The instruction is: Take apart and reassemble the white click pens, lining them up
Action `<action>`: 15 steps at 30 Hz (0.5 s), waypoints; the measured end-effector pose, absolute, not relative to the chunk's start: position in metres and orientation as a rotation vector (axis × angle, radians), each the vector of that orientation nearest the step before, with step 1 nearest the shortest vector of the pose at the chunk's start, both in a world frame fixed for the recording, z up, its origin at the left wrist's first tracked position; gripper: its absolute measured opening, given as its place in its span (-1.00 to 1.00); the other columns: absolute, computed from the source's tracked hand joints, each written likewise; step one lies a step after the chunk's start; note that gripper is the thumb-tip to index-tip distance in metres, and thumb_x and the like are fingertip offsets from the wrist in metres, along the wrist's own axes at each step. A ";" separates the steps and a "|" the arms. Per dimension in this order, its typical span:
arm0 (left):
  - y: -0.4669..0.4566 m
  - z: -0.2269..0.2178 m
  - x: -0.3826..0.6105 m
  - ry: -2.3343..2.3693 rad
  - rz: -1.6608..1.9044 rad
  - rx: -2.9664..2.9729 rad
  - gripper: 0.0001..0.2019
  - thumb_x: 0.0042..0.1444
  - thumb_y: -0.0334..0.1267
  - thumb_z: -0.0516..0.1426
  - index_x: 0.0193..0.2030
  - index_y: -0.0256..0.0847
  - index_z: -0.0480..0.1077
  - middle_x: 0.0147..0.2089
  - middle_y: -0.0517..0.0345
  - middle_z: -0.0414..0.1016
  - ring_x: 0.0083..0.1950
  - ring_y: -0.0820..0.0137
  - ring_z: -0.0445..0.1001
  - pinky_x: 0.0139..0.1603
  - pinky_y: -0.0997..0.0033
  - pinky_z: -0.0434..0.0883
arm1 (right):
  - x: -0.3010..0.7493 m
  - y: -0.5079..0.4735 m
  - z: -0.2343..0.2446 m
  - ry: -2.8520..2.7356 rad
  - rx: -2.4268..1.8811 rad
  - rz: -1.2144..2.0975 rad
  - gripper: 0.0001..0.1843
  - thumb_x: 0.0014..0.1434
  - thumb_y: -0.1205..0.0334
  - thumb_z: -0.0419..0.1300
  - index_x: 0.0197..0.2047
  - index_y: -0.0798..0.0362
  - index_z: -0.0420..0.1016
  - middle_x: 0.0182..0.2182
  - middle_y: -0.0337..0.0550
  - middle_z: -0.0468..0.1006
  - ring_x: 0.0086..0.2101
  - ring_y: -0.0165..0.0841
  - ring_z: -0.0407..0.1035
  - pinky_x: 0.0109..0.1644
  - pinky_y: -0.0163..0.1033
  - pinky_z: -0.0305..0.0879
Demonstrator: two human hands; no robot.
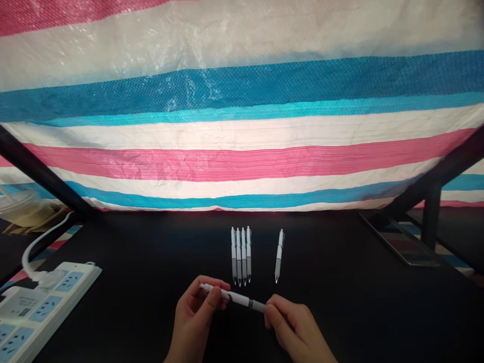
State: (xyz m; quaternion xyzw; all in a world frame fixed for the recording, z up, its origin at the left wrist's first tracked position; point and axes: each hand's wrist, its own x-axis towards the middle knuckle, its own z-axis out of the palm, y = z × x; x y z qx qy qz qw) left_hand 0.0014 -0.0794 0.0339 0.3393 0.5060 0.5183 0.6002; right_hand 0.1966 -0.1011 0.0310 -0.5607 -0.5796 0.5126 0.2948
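Observation:
Between my two hands a white and grey pen [240,299] is held nearly level, sloping slightly down to the right. My left hand [200,307] pinches its white clip end between thumb and fingers. At the other end, my right hand [289,320] is closed on the grey grip, and its fingers hide the tip. Just beyond my hands, several matching pens [241,254] lie side by side on the black table, tips toward me. One more pen [279,256] lies apart, to the right of that row.
A white power strip [75,287] with a plugged-in cable lies at the left. Toward the right edge is a dark flat phone-like slab [397,239]. Black frame bars [431,161] slant up at both sides, and a striped plastic sheet [242,136] hangs behind the table.

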 end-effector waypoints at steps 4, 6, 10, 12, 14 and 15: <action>-0.079 0.035 0.001 1.174 1.205 0.779 -0.77 -0.06 -0.11 0.32 -0.37 -0.26 0.56 -0.33 0.05 0.54 -0.39 0.42 0.39 -0.32 0.48 0.39 | 0.197 -0.102 0.032 -1.544 -1.496 1.379 -0.41 0.24 -0.29 -0.12 -0.52 0.02 0.28 -0.69 -0.36 0.08 -0.62 -0.47 -0.01 -0.56 -0.31 -0.15; -0.079 0.036 0.001 1.171 1.208 0.782 -0.77 -0.06 -0.12 0.33 -0.37 -0.26 0.56 -0.33 0.05 0.54 -0.39 0.42 0.39 -0.33 0.48 0.39 | 0.197 -0.103 0.032 -1.530 -1.488 1.400 -0.40 0.23 -0.30 -0.13 -0.54 0.02 0.25 -0.69 -0.36 0.09 -0.63 -0.47 -0.02 -0.56 -0.31 -0.15; -0.078 0.036 0.000 1.169 1.212 0.803 -0.77 -0.07 -0.12 0.33 -0.37 -0.26 0.57 -0.32 0.04 0.55 -0.38 0.41 0.40 -0.32 0.49 0.39 | 0.196 -0.103 0.032 -1.437 -1.414 1.524 -0.35 0.23 -0.32 -0.17 -0.61 0.03 0.19 -0.74 -0.39 0.02 -0.65 -0.50 -0.08 -0.57 -0.31 -0.18; -0.078 0.035 0.000 1.179 1.221 0.796 -0.76 -0.06 -0.11 0.32 -0.35 -0.26 0.57 -0.32 0.05 0.55 -0.37 0.42 0.40 -0.31 0.50 0.39 | 0.195 -0.103 0.033 -1.410 -1.376 1.552 -0.38 0.26 -0.28 -0.18 -0.50 0.05 0.31 -0.72 -0.39 0.09 -0.67 -0.51 -0.04 -0.58 -0.33 -0.13; -0.077 0.033 -0.001 1.190 1.235 0.767 -0.76 -0.04 -0.11 0.32 -0.34 -0.25 0.56 -0.30 0.05 0.56 -0.35 0.42 0.40 -0.29 0.50 0.40 | 0.194 -0.102 0.034 -1.395 -1.359 1.506 -0.50 0.27 -0.22 -0.10 -0.21 0.05 0.35 -0.62 -0.36 0.28 -0.65 -0.51 0.09 -0.56 -0.36 -0.02; -0.076 0.031 -0.001 1.192 1.241 0.749 -0.77 -0.04 -0.11 0.32 -0.33 -0.25 0.56 -0.29 0.06 0.56 -0.33 0.42 0.40 -0.27 0.50 0.40 | 0.194 -0.102 0.034 -1.388 -1.357 1.473 -0.55 0.27 -0.19 -0.05 -0.11 0.03 0.30 -0.54 -0.33 0.36 -0.63 -0.51 0.16 -0.55 -0.37 0.04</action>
